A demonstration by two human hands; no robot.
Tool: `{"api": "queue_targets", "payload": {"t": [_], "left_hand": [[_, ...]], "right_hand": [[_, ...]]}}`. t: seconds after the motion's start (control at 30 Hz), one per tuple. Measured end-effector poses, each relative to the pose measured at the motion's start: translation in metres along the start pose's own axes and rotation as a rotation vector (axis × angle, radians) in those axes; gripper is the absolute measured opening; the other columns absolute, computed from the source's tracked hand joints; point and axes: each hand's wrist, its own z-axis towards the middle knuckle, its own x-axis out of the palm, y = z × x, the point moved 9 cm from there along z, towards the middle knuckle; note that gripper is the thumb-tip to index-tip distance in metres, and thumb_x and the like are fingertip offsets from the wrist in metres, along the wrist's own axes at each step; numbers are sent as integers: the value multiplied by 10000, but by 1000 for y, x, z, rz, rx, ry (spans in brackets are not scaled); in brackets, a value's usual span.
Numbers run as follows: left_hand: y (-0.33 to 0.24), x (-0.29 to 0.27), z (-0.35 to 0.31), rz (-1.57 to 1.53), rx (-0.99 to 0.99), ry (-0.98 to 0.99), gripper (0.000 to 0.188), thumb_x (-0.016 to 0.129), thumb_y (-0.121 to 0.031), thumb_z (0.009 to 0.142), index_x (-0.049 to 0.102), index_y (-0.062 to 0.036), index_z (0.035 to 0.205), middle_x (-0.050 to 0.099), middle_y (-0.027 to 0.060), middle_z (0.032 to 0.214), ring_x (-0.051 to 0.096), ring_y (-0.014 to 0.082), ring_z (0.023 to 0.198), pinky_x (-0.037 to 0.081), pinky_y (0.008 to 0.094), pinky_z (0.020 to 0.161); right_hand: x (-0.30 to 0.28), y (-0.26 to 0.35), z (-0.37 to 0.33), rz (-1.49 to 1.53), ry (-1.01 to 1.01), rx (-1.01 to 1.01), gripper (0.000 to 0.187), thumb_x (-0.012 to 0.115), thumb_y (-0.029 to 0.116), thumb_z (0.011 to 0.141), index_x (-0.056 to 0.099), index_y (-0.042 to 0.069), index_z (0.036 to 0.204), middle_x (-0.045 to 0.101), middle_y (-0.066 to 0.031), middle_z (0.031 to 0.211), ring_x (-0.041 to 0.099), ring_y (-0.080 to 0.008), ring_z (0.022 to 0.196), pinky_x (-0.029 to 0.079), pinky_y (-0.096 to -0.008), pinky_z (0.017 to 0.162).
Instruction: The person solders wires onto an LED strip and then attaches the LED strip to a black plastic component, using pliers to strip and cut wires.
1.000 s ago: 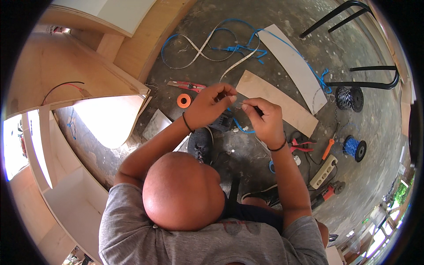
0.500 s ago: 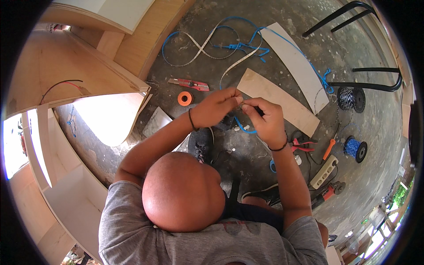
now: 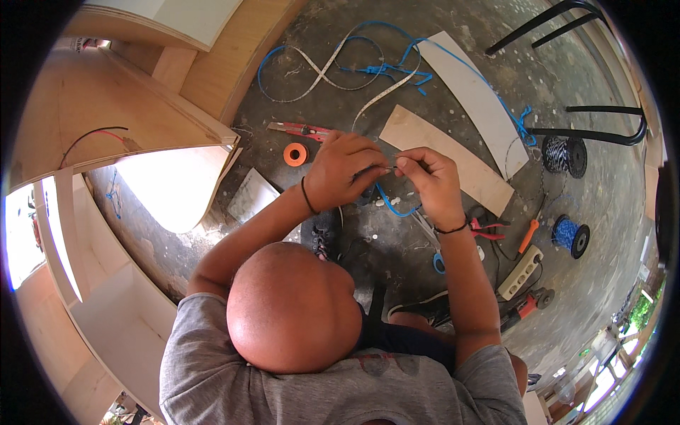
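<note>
Above the floor in front of me, my left hand [image 3: 346,168] and my right hand [image 3: 432,185] meet fingertip to fingertip. Both are closed in a pinch on a thin, dark, wire-like piece [image 3: 392,168], mostly hidden by the fingers. A red utility knife [image 3: 306,131] lies just beyond my left hand, with an orange ring-shaped roll [image 3: 295,154] beside it. Past my right hand rests a pale wooden board [image 3: 446,157]. Below my right wrist are scissors with blue handles [image 3: 438,263] and red-handled pliers [image 3: 489,225].
Wooden cabinets [image 3: 120,106] stand on the left. A tape measure [image 3: 319,71] and blue strap sprawl at the far side near a long white board [image 3: 474,103]. On the right are wire spools [image 3: 570,237], an orange-handled screwdriver [image 3: 528,236], a power strip [image 3: 520,273], a grinder [image 3: 525,308] and black metal legs [image 3: 588,134].
My left hand has turned and its fingers spread over the knife's end. My right hand has shifted slightly right and down, uncovering more of the scissors.
</note>
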Motion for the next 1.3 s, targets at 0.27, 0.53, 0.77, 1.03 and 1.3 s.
{"api": "queue_targets", "payload": {"t": [0.27, 0.53, 0.77, 1.03, 1.3], "left_hand": [[50, 18, -29, -769, -639, 134, 132, 544, -148, 920, 622, -48, 882, 598, 66, 811, 563, 158, 758, 415, 316, 645], [67, 95, -55, -1416, -1118, 143, 164, 572, -239, 901, 578, -80, 858, 520, -10, 746, 499, 116, 642, 414, 329, 570], [30, 20, -31, -320, -359, -54, 182, 662, -216, 805, 640, -63, 903, 641, 87, 863, 629, 241, 761, 480, 390, 654], [7, 10, -5, -34, 48, -68, 138, 639, -207, 826, 620, -76, 787, 610, 94, 772, 604, 305, 718, 454, 424, 611], [65, 73, -48, -1351, -952, 74, 178, 537, -218, 929, 565, -68, 838, 496, -8, 726, 451, 105, 616, 359, 264, 566]], "right_hand": [[26, 49, -7, -357, -58, -418, 102, 651, 76, 850, 669, 1, 917, 666, -93, 762, 638, -169, 693, 482, -299, 633], [7, 22, -17, -535, -131, -537, 114, 606, 48, 880, 636, -37, 949, 657, -130, 833, 628, -234, 732, 492, -325, 670], [3, 0, -10, -326, -55, -336, 173, 607, 108, 912, 619, -47, 987, 650, -84, 857, 598, -155, 799, 478, -298, 726], [-4, 3, -3, -271, -57, -198, 180, 611, 150, 903, 637, -28, 920, 635, -65, 821, 574, -130, 788, 456, -285, 711], [19, 28, -6, -262, -126, -435, 112, 663, 79, 854, 668, -19, 908, 672, -85, 767, 599, -122, 676, 467, -269, 623]]}}
